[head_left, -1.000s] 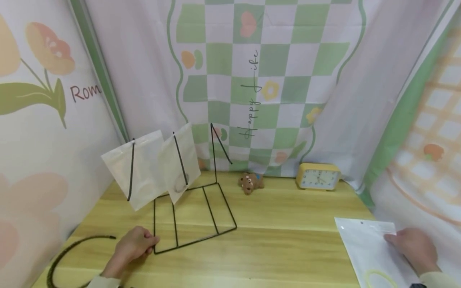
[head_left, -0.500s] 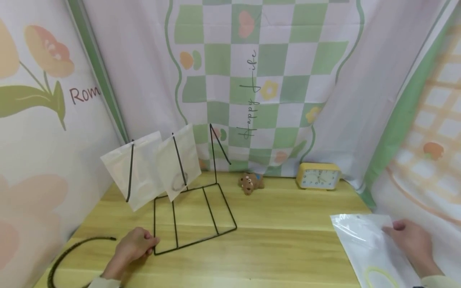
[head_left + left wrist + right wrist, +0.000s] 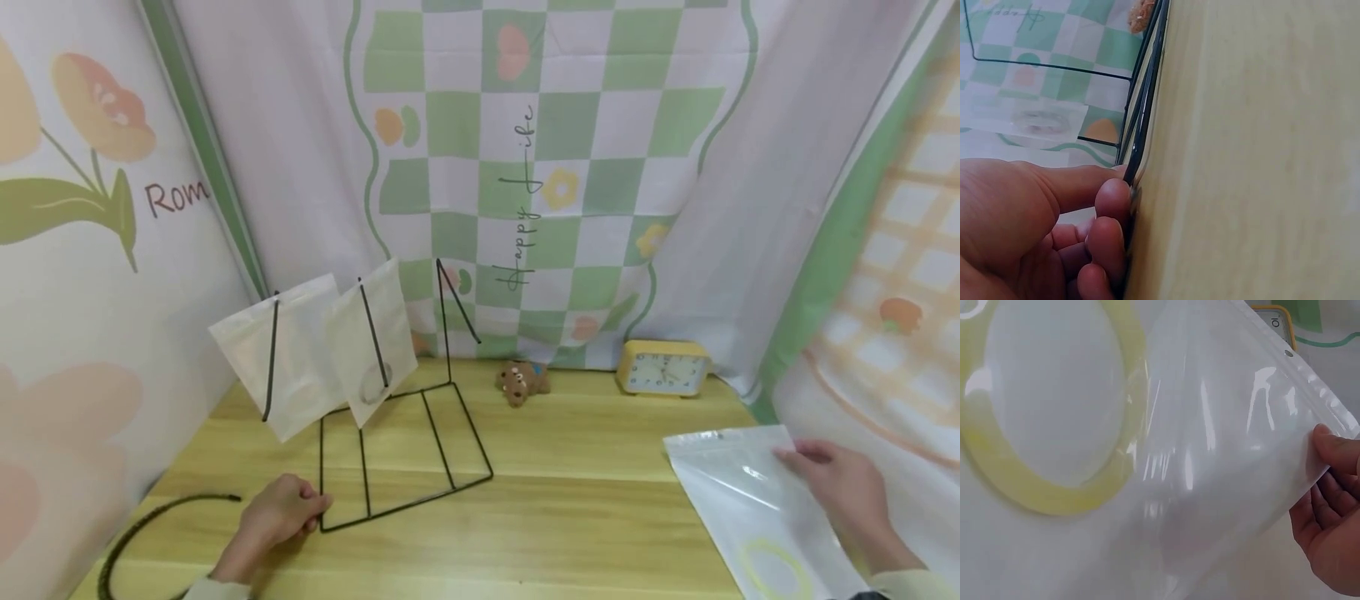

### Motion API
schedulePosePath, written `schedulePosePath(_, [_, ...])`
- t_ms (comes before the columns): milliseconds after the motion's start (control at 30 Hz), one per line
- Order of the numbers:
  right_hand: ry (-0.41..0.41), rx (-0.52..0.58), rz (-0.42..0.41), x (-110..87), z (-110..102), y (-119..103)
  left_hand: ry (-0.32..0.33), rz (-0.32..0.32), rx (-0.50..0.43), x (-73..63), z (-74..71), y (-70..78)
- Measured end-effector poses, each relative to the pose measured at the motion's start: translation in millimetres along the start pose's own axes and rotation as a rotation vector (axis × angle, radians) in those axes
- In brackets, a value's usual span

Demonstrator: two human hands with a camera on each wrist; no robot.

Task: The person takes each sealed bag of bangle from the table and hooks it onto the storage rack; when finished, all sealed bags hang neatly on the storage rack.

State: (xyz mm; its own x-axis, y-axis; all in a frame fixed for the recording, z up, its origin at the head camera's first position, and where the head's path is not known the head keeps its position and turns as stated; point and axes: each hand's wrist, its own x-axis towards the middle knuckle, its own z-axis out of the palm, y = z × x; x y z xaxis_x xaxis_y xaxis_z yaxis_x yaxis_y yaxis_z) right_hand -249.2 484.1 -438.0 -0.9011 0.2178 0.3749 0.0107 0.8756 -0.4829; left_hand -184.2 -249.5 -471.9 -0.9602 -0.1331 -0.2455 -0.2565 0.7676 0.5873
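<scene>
My left hand (image 3: 277,510) pinches the front left corner of a black wire display rack (image 3: 411,501), whose base lies flat on the table. In the left wrist view, thumb and fingers close on the rack's thin bar (image 3: 1143,125). Two pale plastic bags hang on the rack's hooks: a left bag (image 3: 311,342) and a right bag (image 3: 397,333) showing a faint ring. The third hook (image 3: 461,300) carries nothing. At the right, my right hand (image 3: 851,496) pinches the top corner of a clear zip bag (image 3: 742,475). Inside that bag shows a yellow ring (image 3: 1054,500).
A dark braided headband-like hoop (image 3: 127,533) lies left of my left hand. Towards the back of the wooden table (image 3: 585,500) are a small brown bear figure (image 3: 522,382) and a yellow alarm clock (image 3: 663,368). Printed curtains (image 3: 577,125) surround the table.
My right hand has moved left and slightly up with the zip bag, which tilts more. The left hand has stayed at the rack's corner. The hanging bags have swayed slightly.
</scene>
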Motion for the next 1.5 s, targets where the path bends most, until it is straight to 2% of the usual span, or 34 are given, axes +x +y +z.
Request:
schedulePosePath(200, [-0.045, 0.021, 0.027, 2.6, -6.1, -17.8, -0.011, -0.010, -0.002, -0.7, -0.5, -0.9])
schedulePosePath(467, [-0.060, 0.096, -0.027, 1.2, -14.9, -52.5, -0.010, -0.006, -0.007, -0.8, -0.5, -0.8])
schedulePosePath(667, [-0.089, 0.167, -0.021, -0.6, -22.5, -82.5, 0.001, 0.004, -0.002, 0.3, -0.5, -0.3])
schedulePosePath(1067, [-0.130, 0.377, -0.003, -5.7, -34.2, -135.3, -0.003, 0.001, 0.003, -0.4, -0.1, -0.4])
schedulePosePath(1200, [-0.136, 0.403, -0.014, -7.6, -35.6, -153.2, -0.001, 0.003, 0.003, -0.6, 0.6, -0.5])
schedulePosePath(1500, [-0.152, 0.583, -0.069, -11.8, -31.7, -197.1, 0.007, 0.011, 0.013, -0.7, -0.3, 0.2])
